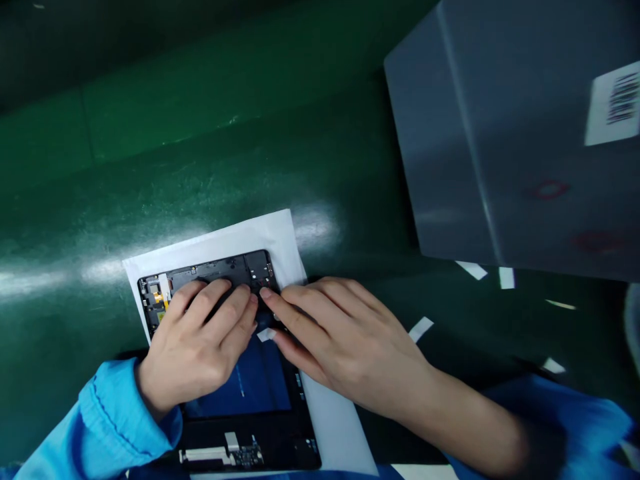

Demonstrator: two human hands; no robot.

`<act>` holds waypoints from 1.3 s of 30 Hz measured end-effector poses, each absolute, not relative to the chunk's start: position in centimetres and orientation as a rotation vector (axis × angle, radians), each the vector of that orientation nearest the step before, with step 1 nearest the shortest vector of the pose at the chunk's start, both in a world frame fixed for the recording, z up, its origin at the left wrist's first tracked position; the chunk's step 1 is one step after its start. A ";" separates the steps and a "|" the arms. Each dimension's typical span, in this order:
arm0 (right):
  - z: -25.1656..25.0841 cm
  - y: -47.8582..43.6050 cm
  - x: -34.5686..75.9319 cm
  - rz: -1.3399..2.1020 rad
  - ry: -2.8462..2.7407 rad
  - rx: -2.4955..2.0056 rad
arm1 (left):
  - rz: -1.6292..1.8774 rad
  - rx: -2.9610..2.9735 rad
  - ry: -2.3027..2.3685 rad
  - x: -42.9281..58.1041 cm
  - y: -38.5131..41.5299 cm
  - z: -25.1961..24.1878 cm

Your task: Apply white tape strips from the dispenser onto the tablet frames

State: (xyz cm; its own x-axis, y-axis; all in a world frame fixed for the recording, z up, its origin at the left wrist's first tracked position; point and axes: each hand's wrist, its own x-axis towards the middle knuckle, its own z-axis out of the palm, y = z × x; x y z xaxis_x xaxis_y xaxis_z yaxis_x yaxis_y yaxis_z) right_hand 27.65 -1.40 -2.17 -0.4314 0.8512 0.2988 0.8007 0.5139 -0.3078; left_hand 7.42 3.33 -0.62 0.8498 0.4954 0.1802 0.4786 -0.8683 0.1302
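An opened tablet, its inner frame and circuit parts exposed, lies on a white sheet. My left hand rests across its upper part, the fingers bent and pressed down on it, so what is under them is hidden. From the right, my right hand reaches in with the index fingertip at the tablet, close to the left fingertips. At its thumb tip is a small white strip, which looks like tape. The other right fingers are partly hidden behind the index finger.
A large dark grey box or panel with a barcode label stands at the upper right. Several white scraps, such as this strip, lie on the green work surface to the right of the sheet.
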 end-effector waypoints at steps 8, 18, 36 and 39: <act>-2.0 -1.2 27.5 0.190 -2.326 -1.390 | 0.337 2.974 0.794 7.6 3.6 -0.6; -2.0 -1.3 27.7 0.087 -2.399 -1.353 | 0.339 3.032 0.764 7.6 3.4 -0.5; -2.2 -1.2 28.0 0.183 -2.347 -1.320 | 0.368 2.989 0.761 7.4 3.6 -0.6; -2.2 -1.1 28.0 0.223 -2.323 -1.313 | 0.375 2.975 0.774 7.5 3.7 -0.5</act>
State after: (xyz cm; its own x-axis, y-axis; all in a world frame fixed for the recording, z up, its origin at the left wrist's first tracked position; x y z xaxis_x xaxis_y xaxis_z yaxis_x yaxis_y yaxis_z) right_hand 27.97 -1.09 -2.16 -0.4386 0.8432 0.3108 0.7687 0.5312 -0.3562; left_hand 7.48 3.65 -0.54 0.8459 0.4852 0.2214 0.4743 -0.8742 0.1040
